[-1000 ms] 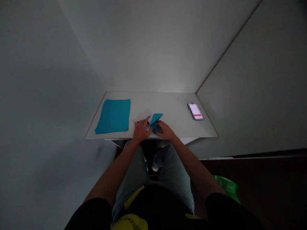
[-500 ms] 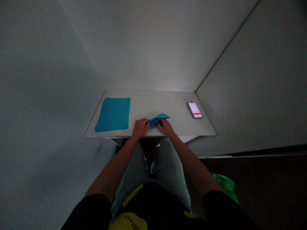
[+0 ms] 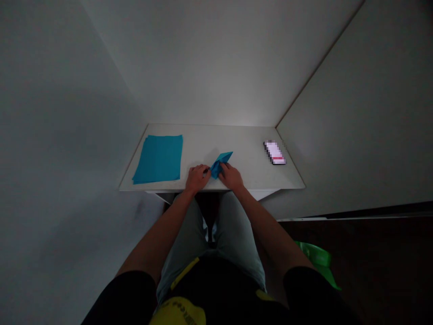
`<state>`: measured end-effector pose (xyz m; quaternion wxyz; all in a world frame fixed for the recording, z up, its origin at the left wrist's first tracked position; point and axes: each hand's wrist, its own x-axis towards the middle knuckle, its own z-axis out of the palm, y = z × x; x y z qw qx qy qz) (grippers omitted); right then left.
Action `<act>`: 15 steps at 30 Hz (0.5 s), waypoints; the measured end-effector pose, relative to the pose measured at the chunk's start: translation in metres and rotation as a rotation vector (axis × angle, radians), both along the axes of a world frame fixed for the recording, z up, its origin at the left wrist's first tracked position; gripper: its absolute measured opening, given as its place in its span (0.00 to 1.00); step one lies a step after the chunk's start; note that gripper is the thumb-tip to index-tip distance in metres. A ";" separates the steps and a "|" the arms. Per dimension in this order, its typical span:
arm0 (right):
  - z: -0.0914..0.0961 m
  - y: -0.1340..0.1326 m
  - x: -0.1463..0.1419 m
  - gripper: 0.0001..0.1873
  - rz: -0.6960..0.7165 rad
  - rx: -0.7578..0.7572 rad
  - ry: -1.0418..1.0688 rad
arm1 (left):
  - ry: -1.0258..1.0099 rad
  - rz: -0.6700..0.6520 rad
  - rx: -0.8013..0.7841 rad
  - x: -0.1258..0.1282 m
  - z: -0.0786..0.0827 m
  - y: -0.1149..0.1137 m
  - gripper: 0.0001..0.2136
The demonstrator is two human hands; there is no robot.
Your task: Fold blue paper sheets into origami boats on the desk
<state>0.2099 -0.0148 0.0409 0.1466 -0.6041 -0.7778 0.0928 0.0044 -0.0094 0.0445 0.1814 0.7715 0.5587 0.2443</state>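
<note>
A small folded piece of blue paper (image 3: 221,161) lies near the front edge of the white table (image 3: 243,176), its point aimed toward the back right. My left hand (image 3: 197,177) pinches its near left end with curled fingers. My right hand (image 3: 232,176) grips the same end from the right side. Both hands rest on the tabletop close together.
A stack of flat blue paper sheets (image 3: 158,158) lies at the table's left. A phone (image 3: 274,152) lies at the back right. White walls close in the table on three sides. A green object (image 3: 316,262) sits on the dark floor at my right.
The folded paper was turned and pressed narrower between my hands; its tip now points back right. Both hands shifted slightly toward the table's front edge.
</note>
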 end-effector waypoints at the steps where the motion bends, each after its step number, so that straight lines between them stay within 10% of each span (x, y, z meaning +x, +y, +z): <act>1: 0.001 0.000 -0.001 0.26 -0.003 -0.005 -0.016 | 0.001 0.001 -0.004 0.000 0.000 0.000 0.09; 15: -0.001 0.003 -0.001 0.17 0.002 -0.027 -0.037 | -0.140 0.004 0.003 -0.003 -0.003 -0.001 0.16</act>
